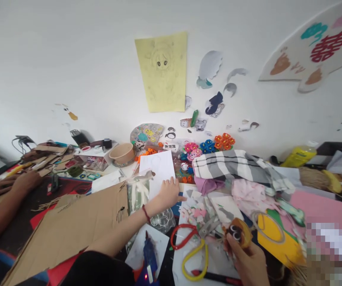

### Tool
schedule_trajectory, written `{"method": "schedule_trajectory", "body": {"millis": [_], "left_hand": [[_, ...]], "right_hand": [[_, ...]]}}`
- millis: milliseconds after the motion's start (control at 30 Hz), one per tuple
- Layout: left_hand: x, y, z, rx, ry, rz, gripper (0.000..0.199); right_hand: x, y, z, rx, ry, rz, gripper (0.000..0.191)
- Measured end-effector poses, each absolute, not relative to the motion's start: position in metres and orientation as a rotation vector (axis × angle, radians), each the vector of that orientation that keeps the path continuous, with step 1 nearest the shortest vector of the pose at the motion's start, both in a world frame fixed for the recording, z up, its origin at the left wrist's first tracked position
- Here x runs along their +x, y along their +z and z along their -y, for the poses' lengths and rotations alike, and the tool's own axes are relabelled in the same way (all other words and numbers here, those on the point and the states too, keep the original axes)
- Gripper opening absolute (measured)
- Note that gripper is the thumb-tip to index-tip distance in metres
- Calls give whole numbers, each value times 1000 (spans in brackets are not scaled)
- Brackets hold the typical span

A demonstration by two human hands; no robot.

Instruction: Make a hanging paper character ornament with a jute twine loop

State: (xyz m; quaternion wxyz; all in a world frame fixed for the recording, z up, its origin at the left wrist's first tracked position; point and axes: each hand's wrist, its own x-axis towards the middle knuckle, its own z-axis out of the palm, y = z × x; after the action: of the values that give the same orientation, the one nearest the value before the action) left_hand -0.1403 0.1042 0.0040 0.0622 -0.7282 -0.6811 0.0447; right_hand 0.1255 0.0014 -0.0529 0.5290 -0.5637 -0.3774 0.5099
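My left hand (pixel 168 193), with a red cord bracelet at the wrist, rests on a white sheet of paper (pixel 159 167). Its fingers reach over the lower right of the sheet, and the thumb sticks out to the side. In my right hand (pixel 250 260) is a small brown cartoon figure (pixel 239 232) with large dark eyes, pinched by thumb and fingers. Left of it lie scissors (pixel 203 243) with one red and one yellow handle. A blue glue gun (pixel 150 256) with a glowing red light lies on white paper below my left forearm.
Brown cardboard (pixel 93 222) covers the left-centre. Beyond it, another person's hand (pixel 26 184) rests among cardboard scraps. A round tan container (pixel 122 154), colourful flowers (pixel 208 149) and a checked cloth (pixel 239 167) stand along the wall. Yellow sheets (pixel 281 238) and paper scraps (pixel 193 210) crowd the right.
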Motion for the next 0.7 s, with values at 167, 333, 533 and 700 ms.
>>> {"method": "schedule_trajectory", "body": {"millis": [167, 333, 533, 700], "left_hand": [[-132, -18, -109, -2064, 85, 2114, 47], [-134, -17, -136, -1912, 79, 2224, 42], [-135, -6, -142, -1920, 44, 2317, 37], [-156, 32, -136, -1852, -136, 2370, 36]], "right_hand": [[122, -46, 2, -1392, 1197, 1020, 39], [120, -41, 5, -1414, 1117, 1112, 40], [118, -45, 9, -1452, 1014, 1146, 44], [115, -42, 8, -1453, 1013, 1100, 40]]}}
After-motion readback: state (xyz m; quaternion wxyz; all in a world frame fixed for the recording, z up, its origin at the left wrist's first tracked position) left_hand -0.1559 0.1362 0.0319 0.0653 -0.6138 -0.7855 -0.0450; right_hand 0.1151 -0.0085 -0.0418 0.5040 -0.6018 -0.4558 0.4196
